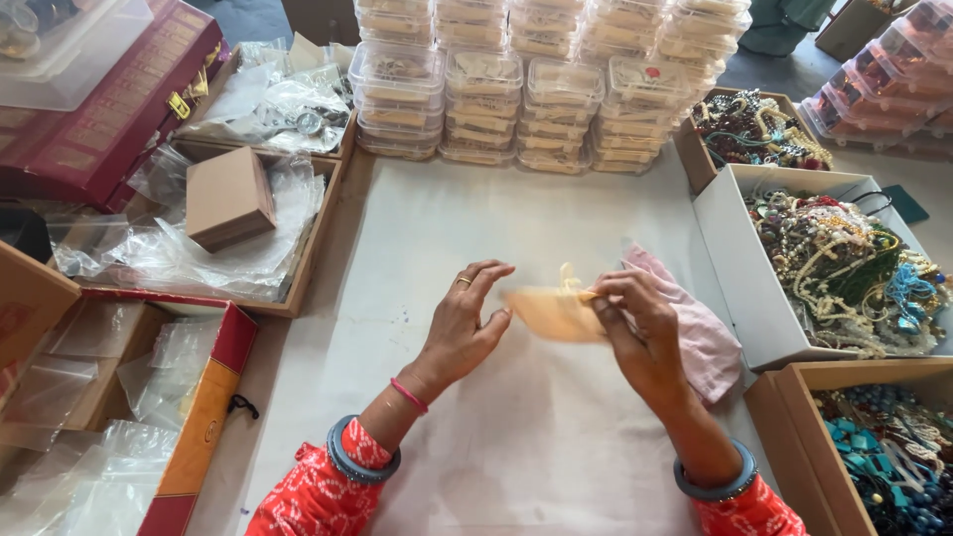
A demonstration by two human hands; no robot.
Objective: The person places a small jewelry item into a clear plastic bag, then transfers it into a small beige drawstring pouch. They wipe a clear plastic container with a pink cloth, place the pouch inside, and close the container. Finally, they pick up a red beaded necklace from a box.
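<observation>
My right hand (635, 328) pinches the top of a small yellow-orange fabric pouch (551, 313), blurred by motion, over the pale cloth-covered table (496, 228). My left hand (467, 323) is just left of the pouch, fingers spread, its fingertips close to or touching the pouch's left edge; I cannot tell which. A pink cloth pouch (700, 333) lies flat under and to the right of my right hand.
Stacks of clear lidded boxes (541, 84) stand at the back. White and cardboard boxes of beaded jewellery (844, 263) line the right. On the left are trays with clear plastic bags (199, 253), a small brown box (228, 199) and red cases (109, 99).
</observation>
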